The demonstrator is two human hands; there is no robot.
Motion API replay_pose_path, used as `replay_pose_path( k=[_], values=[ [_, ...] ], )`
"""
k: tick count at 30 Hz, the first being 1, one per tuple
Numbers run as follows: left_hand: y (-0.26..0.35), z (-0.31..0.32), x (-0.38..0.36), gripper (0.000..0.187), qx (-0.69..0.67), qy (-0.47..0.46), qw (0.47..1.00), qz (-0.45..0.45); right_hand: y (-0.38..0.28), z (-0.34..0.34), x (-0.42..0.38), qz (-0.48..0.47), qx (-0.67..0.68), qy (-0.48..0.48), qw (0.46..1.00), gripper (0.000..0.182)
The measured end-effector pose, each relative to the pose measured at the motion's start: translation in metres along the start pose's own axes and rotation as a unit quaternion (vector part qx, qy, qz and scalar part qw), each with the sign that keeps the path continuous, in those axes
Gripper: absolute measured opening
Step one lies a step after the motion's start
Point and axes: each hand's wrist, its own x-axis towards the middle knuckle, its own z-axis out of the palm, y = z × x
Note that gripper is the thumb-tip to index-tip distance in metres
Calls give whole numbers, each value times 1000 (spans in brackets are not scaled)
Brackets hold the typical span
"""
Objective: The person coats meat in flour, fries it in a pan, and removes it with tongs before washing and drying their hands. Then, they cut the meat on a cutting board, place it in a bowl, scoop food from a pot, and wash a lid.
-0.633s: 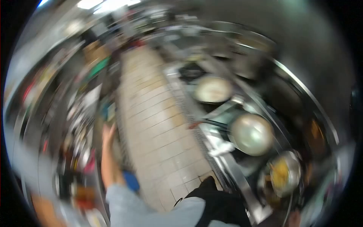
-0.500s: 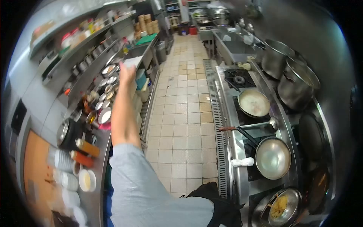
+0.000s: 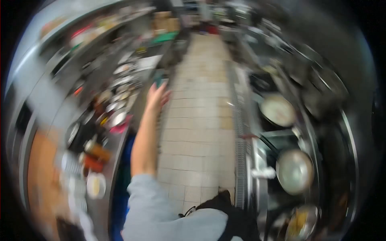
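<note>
Head view only, and it is motion-blurred, so we report with caution. We see the left hand (image 3: 157, 96) raised on an outstretched arm above the gap between the counter (image 3: 120, 138) and the tiled floor (image 3: 201, 120). Its grip is released: fingers spread, nothing visibly held. The right hand is out of view.

The hand's long axis runs from wrist to fingertips, pointing up the frame and away from us, along the aisle, with the fingertips leaning slightly toward the counter's far end. It touches nothing we can make out; the nearest things are the round metal bowls (image 3: 116, 105) set in rows along the counter, just left of the hand. We judge they are grouped there for reach from the aisle.

Nearer to us on the counter stand bottles (image 3: 96, 152) and a small white dish (image 3: 95, 185).

Across the aisle, the stove (image 3: 257, 160) carries a pale pan (image 3: 278, 110) and a grey pan (image 3: 295, 170). Their handles appear to point toward the aisle, though blur prevents certainty.
</note>
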Motion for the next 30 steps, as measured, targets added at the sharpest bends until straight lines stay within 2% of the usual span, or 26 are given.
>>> replay_pose_path(
  k=[1,2,3,4,5,6,7,8,9,10,11,13,14,16,17,18,20,22,24,27,30],
  values=[
    [-44,3,-11,94,48,-62,996,-47,5,3,-1,-18,41,-5,999,57],
    [-101,-8,-16,91,30,-93,991,-92,12,8,-12,-34,74,4,997,50],
    [-152,-21,-31,83,33,-106,985,-130,14,5,-13,-33,101,-11,994,57],
    [-203,-33,-47,75,37,-118,978,-168,14,18,-12,-32,99,4,995,56],
    [-326,-99,-11,57,-4,-171,962,-213,11,32,-17,-34,93,27,995,56],
    [-340,-93,-39,36,103,-152,932,-313,9,38,-21,-36,94,48,994,55],
    [-395,-104,-60,29,87,-117,926,-349,5,48,-28,-39,85,74,993,55],
    [-401,-122,-99,36,147,-155,896,-388,10,45,-20,-19,113,62,991,54],
    [-432,-132,-115,33,170,-157,852,-470,8,51,-20,-15,120,92,988,50],
    [-467,-153,-124,33,195,-113,771,-595,8,62,-18,-1,121,112,986,46],
    [-474,-165,-149,32,236,-139,747,-606,8,70,-17,-3,123,126,984,41],
    [-493,-168,-192,35,313,-242,715,-576,1,89,-13,-5,130,153,980,25],
    [-503,-172,-202,39,341,-301,709,-539,4,86,-4,-6,132,158,979,25],
    [-541,-182,-202,48,362,-388,709,-465,14,76,16,-7,149,89,985,19],
    [-523,-165,-212,56,404,-347,736,-419,11,92,17,-1,177,93,980,14],
    [-445,-100,-249,66,445,-303,756,-372,12,97,19,0,179,96,979,14],
    [-416,-62,-250,77,449,-308,775,-321,10,104,22,-35,231,70,970,10],
    [-413,-58,-233,83,450,-310,784,-294,-5,111,7,-21,267,84,960,8],
    [-417,-57,-212,81,429,-338,789,-281,-7,95,-12,-7,299,48,953,8],
    [-406,-43,-212,76,409,-299,800,-321,0,84,-45,-19,274,52,960,11],
    [-415,-42,-203,76,390,-359,787,-315,10,84,-77,-28,247,86,965,15]
  ],
)
